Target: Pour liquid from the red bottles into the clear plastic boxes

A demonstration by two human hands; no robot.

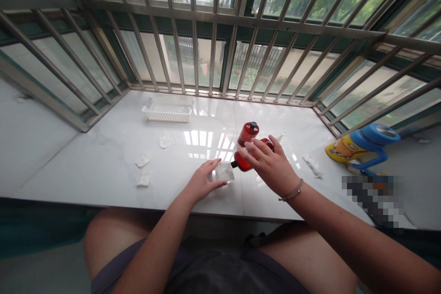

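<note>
Tipped red bottle (245,158), nozzle toward left hand (202,183)

Single head-worn view, looking forward and steeply down over the person's lap onto the white sill (113,165). It is facing the barred window (213,32) behind the sill, sitting close to the sill's near edge. Wide lens is bending the bars outward.

A white slotted basket (167,109) sits by the window bars (213,55). Crumpled white scraps (143,161) dot the worktop (113,156). A blue-lidded yellow bottle (361,144) lies far right.
</note>
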